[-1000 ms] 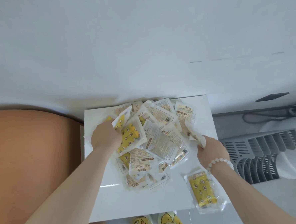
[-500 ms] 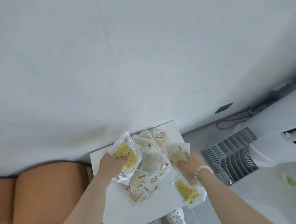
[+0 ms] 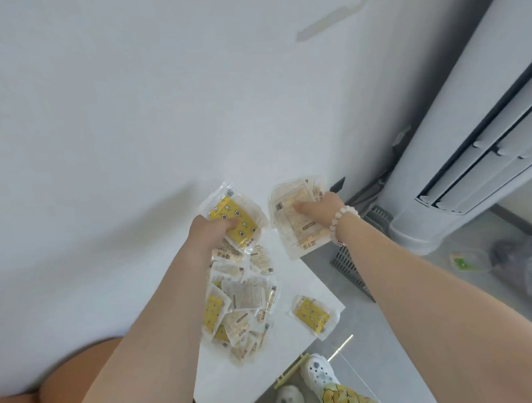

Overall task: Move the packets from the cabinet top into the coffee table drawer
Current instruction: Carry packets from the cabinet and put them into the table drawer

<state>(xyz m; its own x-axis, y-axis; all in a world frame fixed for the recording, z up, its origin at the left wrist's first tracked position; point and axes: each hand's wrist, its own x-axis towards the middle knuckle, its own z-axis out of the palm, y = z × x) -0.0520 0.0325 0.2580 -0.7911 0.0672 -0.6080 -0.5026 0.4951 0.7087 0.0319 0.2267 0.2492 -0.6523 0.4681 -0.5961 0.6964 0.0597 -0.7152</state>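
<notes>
My left hand (image 3: 210, 236) grips a bundle of packets (image 3: 236, 217), a yellow patterned one on top, lifted above the white cabinet top (image 3: 297, 274). My right hand (image 3: 324, 205) grips another bundle of clear and beige packets (image 3: 294, 227), also raised off the surface. Below them a pile of several packets (image 3: 240, 308) still lies on the cabinet top. A single yellow packet (image 3: 314, 316) lies apart near the cabinet's right edge. The coffee table drawer is not in view.
A white wall (image 3: 128, 116) rises behind the cabinet. A tall white air conditioner (image 3: 461, 164) stands on the right, with a grey grille (image 3: 349, 264) beside it on the floor. An orange-brown sofa (image 3: 52, 395) is at the lower left. My feet in white clogs (image 3: 316, 375) show below.
Both hands have closed on bundles of packets and lifted them off the pile. The camera has tilted and swung, bringing the air conditioner into view.
</notes>
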